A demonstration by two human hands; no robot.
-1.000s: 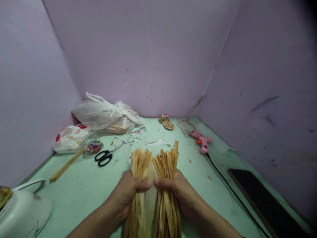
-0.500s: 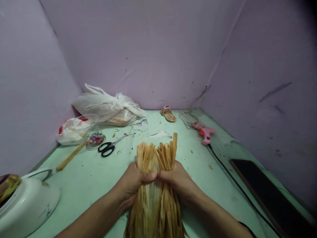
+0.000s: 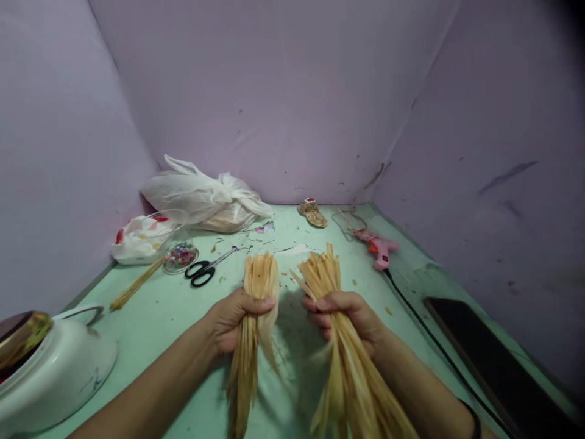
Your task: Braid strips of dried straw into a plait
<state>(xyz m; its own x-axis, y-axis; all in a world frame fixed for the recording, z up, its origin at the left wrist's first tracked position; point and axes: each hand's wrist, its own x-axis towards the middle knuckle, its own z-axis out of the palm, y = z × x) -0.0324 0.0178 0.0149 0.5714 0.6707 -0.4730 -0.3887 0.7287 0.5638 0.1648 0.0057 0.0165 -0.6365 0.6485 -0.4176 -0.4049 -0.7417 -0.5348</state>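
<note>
My left hand [image 3: 237, 314] is closed around a bundle of dried corn husk strips [image 3: 256, 277], thumb across its front. A second, wider bundle of the same tan husk strips [image 3: 361, 378] is gripped in my right hand [image 3: 350, 314], fanning out toward the lower right. Both bundles stand with their cut ends up, apart from each other, above the pale green table [image 3: 292, 341]. Black-handled scissors [image 3: 203, 272] lie open beyond my left hand.
A pink glue gun [image 3: 381, 247] with a black cord lies right, near a dark phone-like slab [image 3: 484, 360]. At the back are a white plastic bag [image 3: 205, 198] and a small woven slipper-like piece [image 3: 313, 214]. Left are a bead dish [image 3: 180, 256], a thin straw bundle [image 3: 137, 285] and a white pot [image 3: 77, 366].
The husk strips, held together before, are now split into two bundles. My hands have moved apart, the right one rightward with its bundle tilted. The view has shifted slightly.
</note>
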